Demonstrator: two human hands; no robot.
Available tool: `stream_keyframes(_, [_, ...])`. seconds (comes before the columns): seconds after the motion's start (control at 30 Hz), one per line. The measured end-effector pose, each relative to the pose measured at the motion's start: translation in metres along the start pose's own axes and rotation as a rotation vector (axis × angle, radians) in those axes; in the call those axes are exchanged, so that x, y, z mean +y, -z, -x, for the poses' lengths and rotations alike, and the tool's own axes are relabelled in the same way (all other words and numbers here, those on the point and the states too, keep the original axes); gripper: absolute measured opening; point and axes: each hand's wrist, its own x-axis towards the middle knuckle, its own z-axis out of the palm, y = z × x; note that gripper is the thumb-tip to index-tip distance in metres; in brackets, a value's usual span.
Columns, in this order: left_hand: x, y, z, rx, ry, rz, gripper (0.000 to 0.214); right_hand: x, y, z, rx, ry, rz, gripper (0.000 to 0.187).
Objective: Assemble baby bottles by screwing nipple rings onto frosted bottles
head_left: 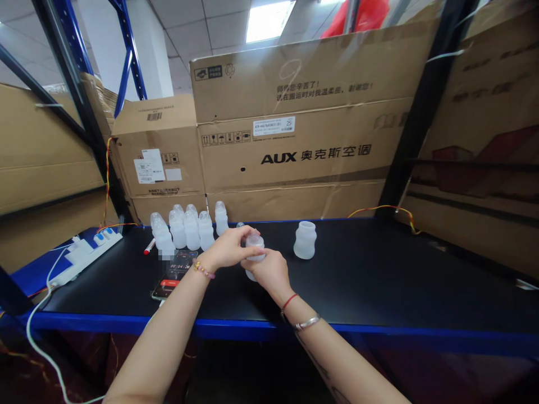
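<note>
Presently catalogued: one frosted plastic bottle, gripped over the tabletop toward its front edge, left hand closed around the upper part, right hand clasping from below. Also: a cluster of matching bottles along the rear edge, one lone bottle rightward, a smartphone beside the left hand.

Two hands, one phone, one marker, one power strip; about seven bottles at the table's back edge, one lone bottle, one held bottle.
</note>
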Motion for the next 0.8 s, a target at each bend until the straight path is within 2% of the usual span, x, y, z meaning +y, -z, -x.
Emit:
stream_keyframes(0.17, [0.010,-0.029,0.004,0.335,0.159,-0.318,0.046,-0.001,0.001,-0.002,-0.011,0.049,0.134,0.027])
stream_keyframes(0.27, [0.011,-0.042,0.004,0.425,0.188,-0.330,0.047,-0.002,0.002,-0.003,-0.019,0.054,0.194,0.028])
stream_keyframes(0.33, [0.010,-0.042,0.003,0.440,0.174,-0.273,0.045,-0.003,0.003,-0.002,-0.011,0.057,0.189,0.028])
stream_keyframes(0.43, [0.005,-0.031,0.001,0.330,0.120,-0.053,0.048,-0.003,0.004,0.000,0.002,0.058,0.142,0.025])
stream_keyframes(0.57, [-0.005,-0.008,-0.002,-0.027,-0.014,0.268,0.054,-0.001,0.002,0.001,0.022,0.026,0.011,0.026])
stream_keyframes(0.63, [-0.008,0.000,-0.004,-0.142,-0.022,0.349,0.050,0.000,0.000,0.002,0.035,0.001,-0.031,0.024])
stream_keyframes(0.7, [-0.008,0.001,-0.005,-0.137,0.001,0.351,0.046,0.000,0.000,0.002,0.033,-0.007,-0.034,0.021])
stream_keyframes(0.8, [-0.002,-0.005,-0.004,0.052,0.024,0.138,0.041,-0.002,0.002,0.003,0.014,0.006,-0.013,0.023])
